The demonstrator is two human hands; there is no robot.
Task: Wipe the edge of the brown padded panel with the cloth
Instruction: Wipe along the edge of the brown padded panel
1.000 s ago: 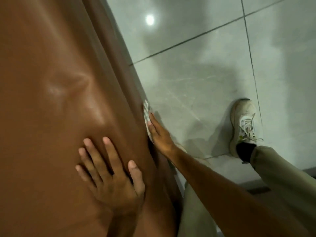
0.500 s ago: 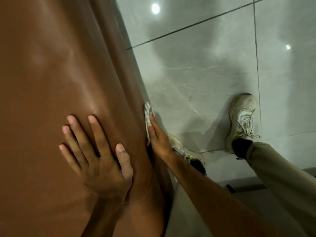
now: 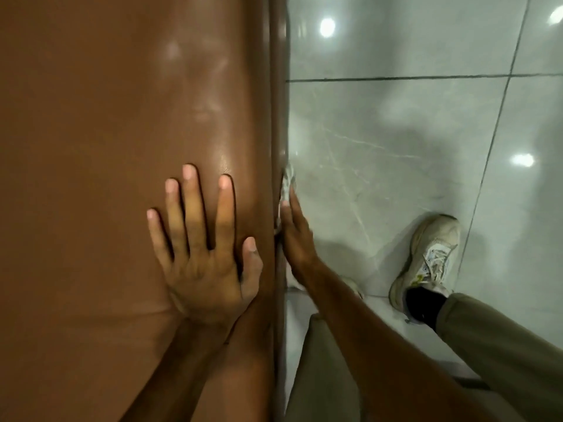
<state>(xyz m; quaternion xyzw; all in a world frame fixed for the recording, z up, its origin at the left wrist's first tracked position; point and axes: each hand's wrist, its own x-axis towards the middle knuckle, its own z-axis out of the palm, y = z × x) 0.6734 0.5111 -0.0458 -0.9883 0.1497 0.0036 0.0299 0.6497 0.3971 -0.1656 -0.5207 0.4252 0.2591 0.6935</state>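
Cloth (image 3: 288, 181) beneath right hand (image 3: 297, 236), against panel (image 3: 106, 117)

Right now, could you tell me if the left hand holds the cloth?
No, the left hand lies flat on the brown padded panel; the right hand presses the cloth to its edge.

Along the edge of the brown padded panel (image 3: 106, 132), the run above the cloth (image 3: 288, 182) is open to the top, with plain tiled floor (image 3: 380, 141) beside it. Lower down it's cramped: the right hand (image 3: 297, 239) lies flat against the edge, the left hand (image 3: 204, 269) is spread on the panel face just beside it, and a trouser leg (image 3: 316, 376) plus a shoe (image 3: 429, 263) fill the floor side
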